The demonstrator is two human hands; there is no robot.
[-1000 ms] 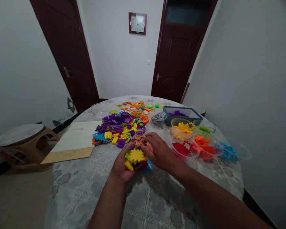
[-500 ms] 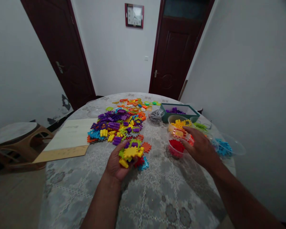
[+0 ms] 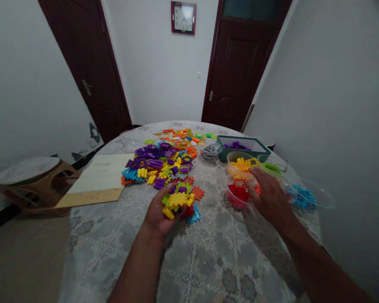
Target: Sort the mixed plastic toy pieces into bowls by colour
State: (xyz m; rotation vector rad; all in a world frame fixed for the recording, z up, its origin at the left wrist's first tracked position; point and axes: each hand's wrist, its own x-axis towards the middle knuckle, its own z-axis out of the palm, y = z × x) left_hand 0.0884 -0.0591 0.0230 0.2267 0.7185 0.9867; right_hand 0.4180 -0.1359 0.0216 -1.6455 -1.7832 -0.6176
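My left hand (image 3: 158, 212) is cupped round a handful of plastic building pieces (image 3: 177, 201), yellow, green, purple and red. A lone orange piece (image 3: 197, 193) lies just right of them on the table. My right hand (image 3: 268, 194) hovers palm down over the clear bowl of red pieces (image 3: 238, 194) and the bowl of orange pieces beside it. Its fingers are slightly curled, and I cannot see whether anything is under them. A big heap of mixed coloured pieces (image 3: 159, 162) lies further back on the round table (image 3: 208, 261).
Clear bowls hold yellow pieces (image 3: 244, 163), green pieces (image 3: 271, 168) and blue pieces (image 3: 305, 197). A teal tray (image 3: 241, 147) holds purple pieces. A paper sheet on cardboard (image 3: 97, 179) overhangs the table's left edge. A stool (image 3: 31, 179) stands left. Two dark doors are behind.
My right hand left the handful, carried an orange-red piece to the bowls on the right, and now hovers lower over them with the piece out of sight. My left hand stayed put.
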